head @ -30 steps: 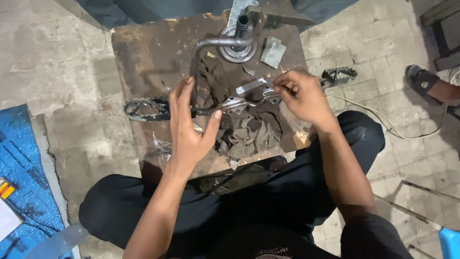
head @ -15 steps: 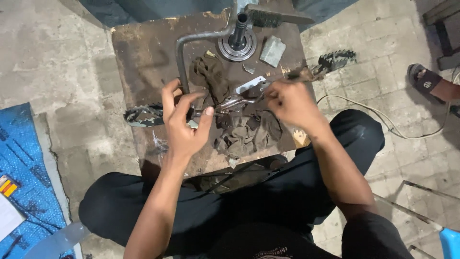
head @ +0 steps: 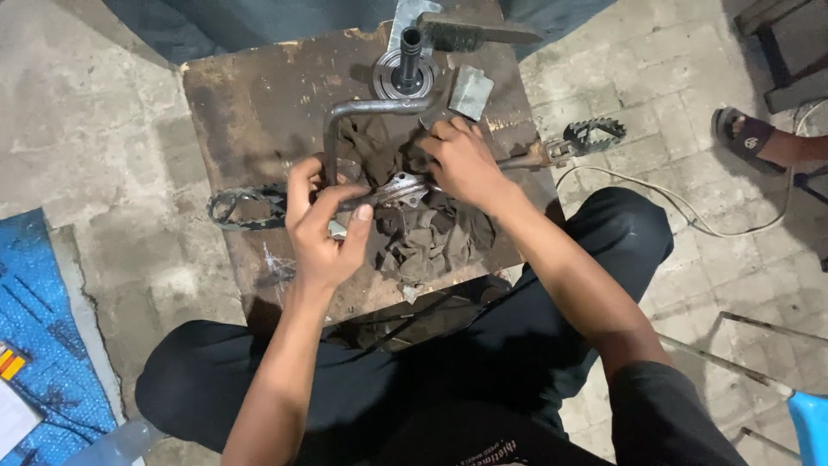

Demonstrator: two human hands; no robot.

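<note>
A long metal footrest bar [head: 398, 188] lies across a rusty metal work block [head: 259, 112], with a toothed foot peg at its left end [head: 246, 207] and another at its right end [head: 595, 134]. My left hand [head: 323, 229] grips the bar just right of the left peg. My right hand [head: 466, 160] holds the bar near its middle bracket. A dark greasy rag [head: 431, 233] is bunched under the bar. Behind it lie a bent steel lever [head: 366, 110] and a round bearing with a shaft [head: 405, 73].
A small grey metal plate [head: 472, 91] and a black-handled tool [head: 479, 34] lie at the block's far edge. A blue tarp [head: 39, 345] covers the floor at left. Another person's sandalled foot [head: 759, 138] and a white cable [head: 690, 211] are at right.
The bar has turned and shifted, its right peg swinging outward and up. My right hand moved from the bar's right side toward the middle bracket; my left hand closed around the bar.
</note>
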